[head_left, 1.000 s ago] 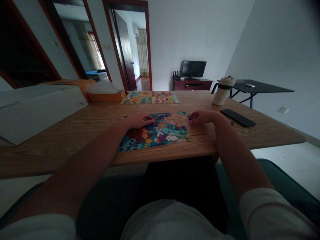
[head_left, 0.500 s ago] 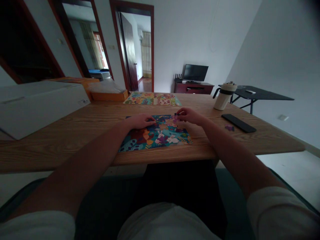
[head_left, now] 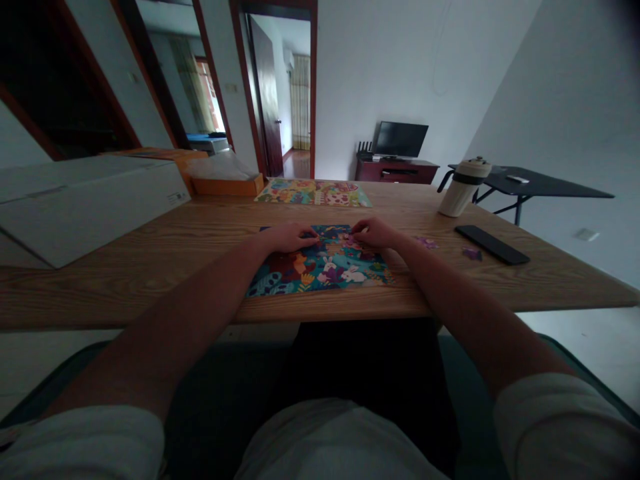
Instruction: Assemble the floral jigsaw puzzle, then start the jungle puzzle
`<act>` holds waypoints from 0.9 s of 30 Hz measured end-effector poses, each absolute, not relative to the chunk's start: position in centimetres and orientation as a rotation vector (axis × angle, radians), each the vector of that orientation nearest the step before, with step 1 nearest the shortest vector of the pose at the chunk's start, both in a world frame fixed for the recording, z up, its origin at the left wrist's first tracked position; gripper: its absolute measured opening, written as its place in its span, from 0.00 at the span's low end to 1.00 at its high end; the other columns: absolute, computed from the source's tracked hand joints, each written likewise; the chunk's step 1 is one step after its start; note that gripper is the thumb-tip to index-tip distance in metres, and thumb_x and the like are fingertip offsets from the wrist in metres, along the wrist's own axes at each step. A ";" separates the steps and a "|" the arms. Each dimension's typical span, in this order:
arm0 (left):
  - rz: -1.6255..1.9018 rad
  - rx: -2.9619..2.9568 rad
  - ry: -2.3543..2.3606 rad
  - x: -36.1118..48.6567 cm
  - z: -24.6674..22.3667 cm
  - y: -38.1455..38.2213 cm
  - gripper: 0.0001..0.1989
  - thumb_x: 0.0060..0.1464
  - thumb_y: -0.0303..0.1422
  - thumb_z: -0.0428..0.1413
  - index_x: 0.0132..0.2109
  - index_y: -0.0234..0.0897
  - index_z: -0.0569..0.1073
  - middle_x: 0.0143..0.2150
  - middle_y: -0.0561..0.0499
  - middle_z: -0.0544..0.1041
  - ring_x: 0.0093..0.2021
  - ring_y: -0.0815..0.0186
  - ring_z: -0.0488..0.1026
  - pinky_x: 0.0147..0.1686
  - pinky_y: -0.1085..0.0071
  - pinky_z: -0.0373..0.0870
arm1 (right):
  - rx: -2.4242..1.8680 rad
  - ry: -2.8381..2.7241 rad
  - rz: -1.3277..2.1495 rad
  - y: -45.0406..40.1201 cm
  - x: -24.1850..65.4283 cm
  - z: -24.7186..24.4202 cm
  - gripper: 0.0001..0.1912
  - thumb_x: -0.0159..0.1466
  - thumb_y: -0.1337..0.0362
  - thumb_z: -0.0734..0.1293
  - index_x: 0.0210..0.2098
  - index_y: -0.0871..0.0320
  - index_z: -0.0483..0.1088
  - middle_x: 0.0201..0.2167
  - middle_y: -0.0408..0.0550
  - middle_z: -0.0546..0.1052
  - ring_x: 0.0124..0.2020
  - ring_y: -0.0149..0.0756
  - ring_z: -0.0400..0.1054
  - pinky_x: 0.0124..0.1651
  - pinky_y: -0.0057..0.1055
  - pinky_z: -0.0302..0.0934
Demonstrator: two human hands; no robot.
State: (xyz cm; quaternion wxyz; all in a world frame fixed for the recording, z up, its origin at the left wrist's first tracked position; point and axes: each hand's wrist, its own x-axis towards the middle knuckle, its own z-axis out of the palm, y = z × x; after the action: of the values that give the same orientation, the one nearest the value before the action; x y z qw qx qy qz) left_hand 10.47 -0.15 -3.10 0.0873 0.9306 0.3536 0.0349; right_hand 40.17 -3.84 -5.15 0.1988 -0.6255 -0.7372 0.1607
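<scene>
A jigsaw puzzle (head_left: 330, 263) with rabbits, a fox and plants on a dark teal ground lies on the table in front of me. My left hand (head_left: 295, 237) rests on its upper left part, fingers stretched out and holding nothing. At the puzzle's upper right edge, my right hand (head_left: 373, 232) has its fingertips pinched on a puzzle piece, low against the picture; the fingers mostly cover the piece. Loose purple puzzle pieces (head_left: 471, 253) lie to the right, with more pinkish ones (head_left: 426, 243) just beyond my right forearm.
A black flat case or phone-like slab (head_left: 491, 245) lies at the right, near a cream jug (head_left: 463, 190) with a black handle. Behind the puzzle is a second colourful picture sheet (head_left: 315, 193). A white box (head_left: 100, 200) and an orange tray (head_left: 227, 186) stand left.
My right hand has lowered the puzzle piece from just above the upper right edge onto the puzzle. My left hand stays on the picture. The view has shifted slightly.
</scene>
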 end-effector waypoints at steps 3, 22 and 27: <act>0.097 2.773 1.064 10.5 -2.9 -0.3 0.29 0.67 0.55 0.47 0.59 0.42 0.78 0.61 0.46 0.79 0.58 0.55 0.74 0.60 0.64 0.65 | -1.743 -2.072 0.469 -4.2 40.1 -5.2 0.10 0.68 0.64 0.70 0.46 0.59 0.81 0.41 0.51 0.84 0.36 0.36 0.76 0.42 0.29 0.68; 0.084 2.779 1.047 10.4 -3.0 -0.1 0.28 0.67 0.52 0.48 0.59 0.40 0.78 0.60 0.45 0.79 0.58 0.54 0.74 0.60 0.63 0.66 | -1.731 -2.286 0.413 -4.4 43.3 -4.5 0.17 0.67 0.59 0.69 0.52 0.57 0.82 0.50 0.52 0.83 0.49 0.44 0.77 0.55 0.34 0.67; 0.085 2.773 1.053 10.4 -2.9 -0.2 0.27 0.67 0.52 0.48 0.60 0.41 0.78 0.61 0.45 0.78 0.60 0.54 0.74 0.61 0.63 0.65 | -1.765 -2.311 0.393 -5.0 43.6 -4.2 0.22 0.67 0.64 0.68 0.59 0.59 0.77 0.55 0.53 0.81 0.52 0.44 0.76 0.58 0.35 0.67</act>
State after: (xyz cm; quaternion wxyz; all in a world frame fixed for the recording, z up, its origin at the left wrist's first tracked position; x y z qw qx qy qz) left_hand 10.37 -0.16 -2.94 0.0871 0.9310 0.3534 0.0286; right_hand 43.58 -5.00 -4.20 0.1034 -0.5982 -0.7834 0.1332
